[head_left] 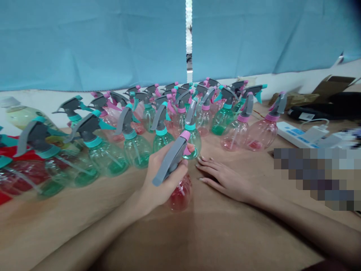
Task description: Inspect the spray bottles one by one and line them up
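My left hand is closed around the neck of a pink spray bottle with a grey trigger head and pink nozzle. The bottle's base is near the brown tabletop; whether it touches is hard to tell. Its neck is hidden by my fingers. To its right, my right hand lies flat on the table, fingers stretched out and holding nothing. Just beyond my hands stands a green spray bottle with a turquoise collar. Another green spray bottle is beside it, farther left.
Many pink and green spray bottles fill the back and left of the table. A white power strip with plugs lies at the right, near a dark object and an open cardboard box. A blue cloth hangs behind.
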Available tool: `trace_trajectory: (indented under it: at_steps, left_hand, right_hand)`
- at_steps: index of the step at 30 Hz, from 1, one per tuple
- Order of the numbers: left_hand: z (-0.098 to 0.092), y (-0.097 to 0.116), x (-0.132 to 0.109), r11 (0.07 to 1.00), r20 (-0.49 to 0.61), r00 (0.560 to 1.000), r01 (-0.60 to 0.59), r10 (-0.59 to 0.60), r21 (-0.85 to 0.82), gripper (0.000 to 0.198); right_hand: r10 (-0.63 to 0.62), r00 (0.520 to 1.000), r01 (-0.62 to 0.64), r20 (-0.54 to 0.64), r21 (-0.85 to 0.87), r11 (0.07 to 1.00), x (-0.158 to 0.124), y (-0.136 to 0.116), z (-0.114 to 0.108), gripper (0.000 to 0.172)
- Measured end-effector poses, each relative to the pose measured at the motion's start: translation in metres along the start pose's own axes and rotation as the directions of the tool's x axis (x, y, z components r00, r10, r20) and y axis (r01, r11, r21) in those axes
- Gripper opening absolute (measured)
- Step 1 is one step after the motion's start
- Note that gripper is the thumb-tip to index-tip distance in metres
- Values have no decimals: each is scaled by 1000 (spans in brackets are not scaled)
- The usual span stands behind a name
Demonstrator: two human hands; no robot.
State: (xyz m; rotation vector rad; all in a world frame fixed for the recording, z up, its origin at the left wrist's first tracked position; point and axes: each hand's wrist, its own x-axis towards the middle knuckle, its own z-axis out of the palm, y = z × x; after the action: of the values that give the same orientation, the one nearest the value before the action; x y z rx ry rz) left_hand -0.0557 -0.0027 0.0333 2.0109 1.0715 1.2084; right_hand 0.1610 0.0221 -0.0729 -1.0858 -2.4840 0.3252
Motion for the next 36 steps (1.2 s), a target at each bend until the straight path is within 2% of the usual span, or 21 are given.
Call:
trace_trajectory:
  at_steps: [18,30,36]
  left_hand:
    - [0,-3,-2,1000,3,1000,19,-19,8,22]
    - [-5,6,-2,998,64,997,-40,37,52,9]
    - [-7,6,-1,998,112,992,-59,55,27,11]
  right_hand:
    - [-11,1000,11,0,-17,1000,0,-1,-1,49]
    - [-12,1000,12,11,-3,1000,0,-1,-2,52]
    - [-15,1000,15,-19,13,1000,0,0,-1,50]
